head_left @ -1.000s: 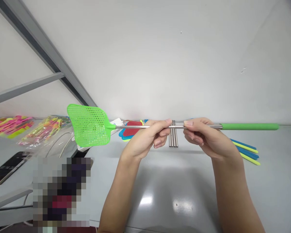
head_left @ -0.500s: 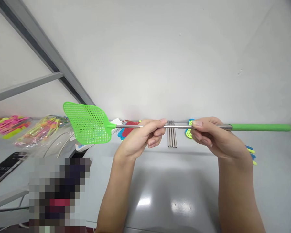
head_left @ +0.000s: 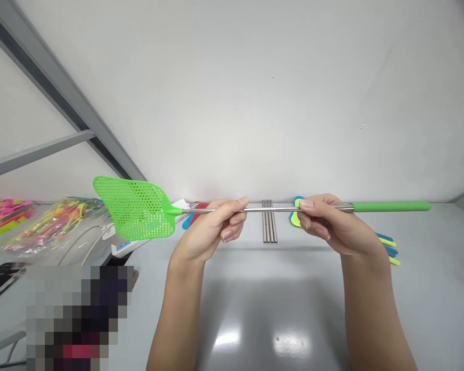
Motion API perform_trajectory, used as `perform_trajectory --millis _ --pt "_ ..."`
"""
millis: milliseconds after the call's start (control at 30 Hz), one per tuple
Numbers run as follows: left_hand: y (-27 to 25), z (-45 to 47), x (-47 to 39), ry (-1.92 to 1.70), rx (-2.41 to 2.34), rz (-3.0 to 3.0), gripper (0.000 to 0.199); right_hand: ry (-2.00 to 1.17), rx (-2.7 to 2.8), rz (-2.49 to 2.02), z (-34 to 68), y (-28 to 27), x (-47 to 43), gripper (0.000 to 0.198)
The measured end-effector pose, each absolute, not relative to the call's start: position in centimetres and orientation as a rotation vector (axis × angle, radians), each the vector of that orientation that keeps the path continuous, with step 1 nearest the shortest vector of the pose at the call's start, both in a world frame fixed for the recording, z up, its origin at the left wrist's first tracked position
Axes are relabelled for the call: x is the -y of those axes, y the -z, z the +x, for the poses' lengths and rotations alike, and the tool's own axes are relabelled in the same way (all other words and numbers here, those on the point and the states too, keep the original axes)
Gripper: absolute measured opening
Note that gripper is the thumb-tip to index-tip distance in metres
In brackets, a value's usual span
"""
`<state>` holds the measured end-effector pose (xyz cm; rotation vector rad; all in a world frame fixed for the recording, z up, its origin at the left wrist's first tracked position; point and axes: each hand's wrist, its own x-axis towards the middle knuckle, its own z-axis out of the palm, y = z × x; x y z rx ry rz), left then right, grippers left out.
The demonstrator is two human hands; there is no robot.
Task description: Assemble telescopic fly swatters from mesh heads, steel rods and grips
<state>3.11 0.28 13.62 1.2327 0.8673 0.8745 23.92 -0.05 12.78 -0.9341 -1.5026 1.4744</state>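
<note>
Swatter [head_left: 135, 208] crosses in front of the metal tubes [head_left: 269, 230] — left hand [head_left: 218, 229] pinches its rod [head_left: 261, 209] to their left, right hand [head_left: 332, 224] to their right. Align both grips so it won't bend.

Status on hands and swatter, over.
Left hand, right hand pinching metal rod. Green mesh head left, green grip right. Metal tubes behind rod; nothing visibly blocking.

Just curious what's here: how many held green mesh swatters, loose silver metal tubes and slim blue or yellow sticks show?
Held green mesh swatter: 1
Loose silver metal tubes: 4
Slim blue sticks: 2
Slim yellow sticks: 2
Total visible: 9
</note>
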Motion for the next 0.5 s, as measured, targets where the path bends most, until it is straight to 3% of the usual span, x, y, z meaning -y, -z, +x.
perform_trajectory --millis 500 --pt "-14.0 5.3 0.7 -0.902 -0.879 1.419 0.041 -1.446 1.452 -0.871 23.2 -12.7 0.2 0.045"
